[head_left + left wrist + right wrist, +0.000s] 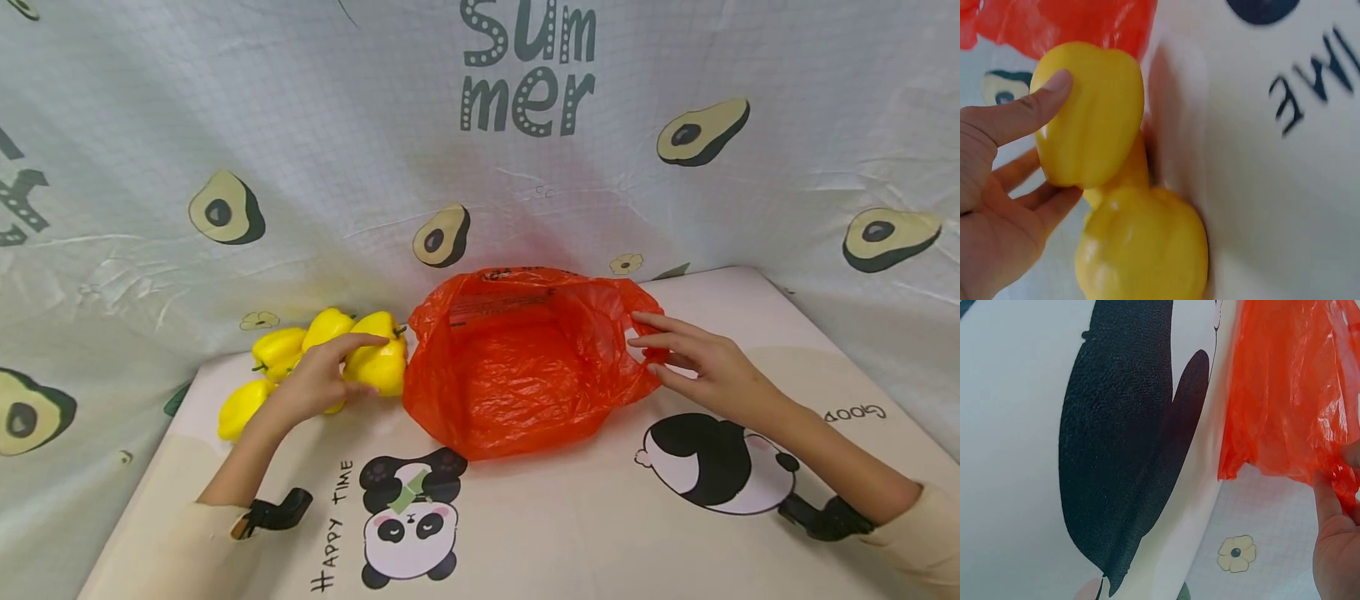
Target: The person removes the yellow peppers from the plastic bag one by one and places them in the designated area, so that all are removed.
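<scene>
Yellow bell peppers lie in a group at the left of the table. My left hand [318, 379] grips one yellow bell pepper [1094, 125] between thumb and fingers, close to the left side of a red plastic bag [517, 375]. Another bell pepper [1144, 250] sits just behind it in the left wrist view. The bag stands with its mouth wide, facing up and toward me, and its inside shows only red plastic. On its right side, my right hand [712, 367] pinches the crumpled rim, also seen in the right wrist view with the thumb and fingers [1329, 500] on the plastic.
More peppers [243, 408] lie left of my left hand. The light table cover [562, 525] carries printed pandas and lettering. Behind the table hangs a pale curtain [337, 150] with avocado prints, close to the back of the bag.
</scene>
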Demonstrator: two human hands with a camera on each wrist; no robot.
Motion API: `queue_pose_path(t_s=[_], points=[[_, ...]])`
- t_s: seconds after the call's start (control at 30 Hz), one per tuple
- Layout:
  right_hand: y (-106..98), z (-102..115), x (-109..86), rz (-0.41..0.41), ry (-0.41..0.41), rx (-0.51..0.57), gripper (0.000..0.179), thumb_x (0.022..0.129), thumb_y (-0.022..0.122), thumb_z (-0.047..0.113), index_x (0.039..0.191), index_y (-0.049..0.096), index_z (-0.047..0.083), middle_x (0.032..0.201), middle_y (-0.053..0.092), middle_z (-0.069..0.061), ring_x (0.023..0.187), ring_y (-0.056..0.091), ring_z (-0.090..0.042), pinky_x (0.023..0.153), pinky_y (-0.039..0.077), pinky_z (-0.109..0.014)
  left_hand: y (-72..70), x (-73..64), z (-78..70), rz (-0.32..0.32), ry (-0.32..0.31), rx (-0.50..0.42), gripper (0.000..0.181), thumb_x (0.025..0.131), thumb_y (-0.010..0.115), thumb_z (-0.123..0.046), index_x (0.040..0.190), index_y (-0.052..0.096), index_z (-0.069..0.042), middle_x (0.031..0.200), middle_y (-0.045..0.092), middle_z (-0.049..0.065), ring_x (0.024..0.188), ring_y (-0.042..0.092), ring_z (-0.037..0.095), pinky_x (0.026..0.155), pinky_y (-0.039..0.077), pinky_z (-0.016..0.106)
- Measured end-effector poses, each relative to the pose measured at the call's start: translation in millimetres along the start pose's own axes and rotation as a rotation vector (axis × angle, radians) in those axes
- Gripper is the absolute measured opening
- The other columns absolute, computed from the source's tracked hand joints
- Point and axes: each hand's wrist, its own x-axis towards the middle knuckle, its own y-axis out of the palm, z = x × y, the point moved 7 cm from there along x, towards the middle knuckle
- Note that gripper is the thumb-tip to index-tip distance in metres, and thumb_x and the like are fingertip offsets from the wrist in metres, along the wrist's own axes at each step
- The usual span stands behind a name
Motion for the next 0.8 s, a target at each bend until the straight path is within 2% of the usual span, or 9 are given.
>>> queue_pose_path(t_s=[0.17,0.27,0.37,0.53,0.8], points=[[0.5,-0.7,1.0,0.007,0.008,-0.014,0.048,0.085,0.078,-0.001,0.130,0.069,0.012,0.149,0.053,-0.012,0.128,0.055,-0.036,0.086,0.047,-0.009,-6.7,1.1,11.7,0.036,-0.003,0.002,0.065,0.077,0.088,-0.007,0.137,0.064,-0.014,0.136,0.063,0.010,0.122,0.051,0.033,0.106,0.043,0.059],[1.0,-0.7,2.2,0.014,0.008,-0.010,0.047,0.085,0.078,-0.001,0.130,0.069,0.012,0.149,0.053,-0.013,0.128,0.055,-0.037,0.086,0.047,-0.009,-8.1,3.9,13.0,0.039,0.041,0.024,0.066,0.075,0.090,-0.008,0.136,0.065,-0.012,0.133,0.064,0.011,0.118,0.054,0.033,0.104,0.046,0.057],[0.9,0.0,3.8,0.017,0.001,0.000,0.047,0.085,0.078,-0.003,0.129,0.069,0.011,0.148,0.053,-0.013,0.128,0.055,-0.037,0.086,0.047,-0.009,-6.3,7.6,13.1,0.057,0.051,0.023,0.065,0.076,0.089,-0.008,0.136,0.065,-0.011,0.133,0.064,0.012,0.119,0.055,0.035,0.103,0.047,0.060],[0.6,1.8,6.9,0.022,-0.012,0.016,0.048,0.083,0.077,-0.006,0.128,0.069,0.009,0.148,0.053,-0.014,0.128,0.054,-0.037,0.086,0.048,-0.008,-2.6,12.6,14.7,0.070,0.032,0.017,0.061,0.077,0.088,-0.007,0.134,0.066,-0.011,0.132,0.064,0.012,0.123,0.055,0.039,0.105,0.045,0.061],[1.2,1.8,10.7,0.030,-0.007,0.004,0.047,0.083,0.078,-0.005,0.127,0.070,0.008,0.148,0.053,-0.015,0.127,0.055,-0.037,0.086,0.050,-0.011,-4.3,11.9,17.7,0.080,0.021,0.006,0.058,0.081,0.084,-0.004,0.135,0.064,-0.008,0.133,0.064,0.015,0.125,0.055,0.042,0.104,0.046,0.061]])
